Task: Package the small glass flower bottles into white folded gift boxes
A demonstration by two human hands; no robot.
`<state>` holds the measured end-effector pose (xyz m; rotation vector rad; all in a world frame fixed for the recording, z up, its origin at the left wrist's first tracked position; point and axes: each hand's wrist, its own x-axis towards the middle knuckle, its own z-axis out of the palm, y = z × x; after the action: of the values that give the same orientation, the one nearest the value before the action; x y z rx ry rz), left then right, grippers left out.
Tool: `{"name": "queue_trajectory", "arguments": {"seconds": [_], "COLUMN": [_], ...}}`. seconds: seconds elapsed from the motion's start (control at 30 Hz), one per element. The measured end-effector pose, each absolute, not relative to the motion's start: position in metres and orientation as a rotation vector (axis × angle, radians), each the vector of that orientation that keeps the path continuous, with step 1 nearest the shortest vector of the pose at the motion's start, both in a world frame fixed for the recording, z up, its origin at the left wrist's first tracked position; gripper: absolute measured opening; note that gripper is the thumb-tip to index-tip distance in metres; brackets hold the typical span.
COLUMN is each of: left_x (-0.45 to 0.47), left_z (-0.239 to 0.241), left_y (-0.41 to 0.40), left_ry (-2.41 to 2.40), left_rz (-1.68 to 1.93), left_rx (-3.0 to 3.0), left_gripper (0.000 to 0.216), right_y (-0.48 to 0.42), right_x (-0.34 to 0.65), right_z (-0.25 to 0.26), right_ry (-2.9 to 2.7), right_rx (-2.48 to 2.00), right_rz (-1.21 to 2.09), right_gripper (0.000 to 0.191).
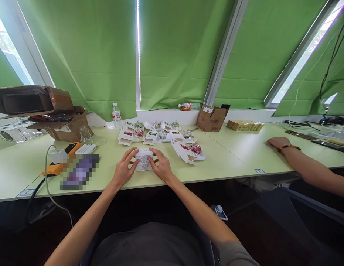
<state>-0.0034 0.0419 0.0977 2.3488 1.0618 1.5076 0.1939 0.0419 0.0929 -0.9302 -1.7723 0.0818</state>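
A small white carton (144,159) lies on the pale green table (221,162) right in front of me. My left hand (123,170) grips its left side and my right hand (160,167) grips its right side, fingers curled onto the box. Behind it stand several open white cartons (151,137) with round glass ornaments, and one opened carton (188,150) with a red ornament lies just to the right.
Brown cardboard boxes (65,127) sit at the left, another (212,118) at the back. A water bottle (116,115), a power strip (85,149) with cable and a blurred phone (80,171) lie left. Another person's arm (299,159) rests at the right.
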Motion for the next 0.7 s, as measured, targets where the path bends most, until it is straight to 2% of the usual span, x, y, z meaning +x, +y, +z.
{"name": "queue_trajectory", "arguments": {"seconds": [0.7], "left_x": [-0.0035], "left_z": [0.0983], "left_y": [0.0404], "left_ry": [1.11], "left_rz": [1.403], "left_rx": [2.443], "left_gripper": [0.039], "right_y": [0.0409], "right_x": [0.1948], "right_z": [0.0944], "right_ry": [-1.853], "right_rx": [-0.94], "right_rz": [0.072], "right_gripper": [0.038]}}
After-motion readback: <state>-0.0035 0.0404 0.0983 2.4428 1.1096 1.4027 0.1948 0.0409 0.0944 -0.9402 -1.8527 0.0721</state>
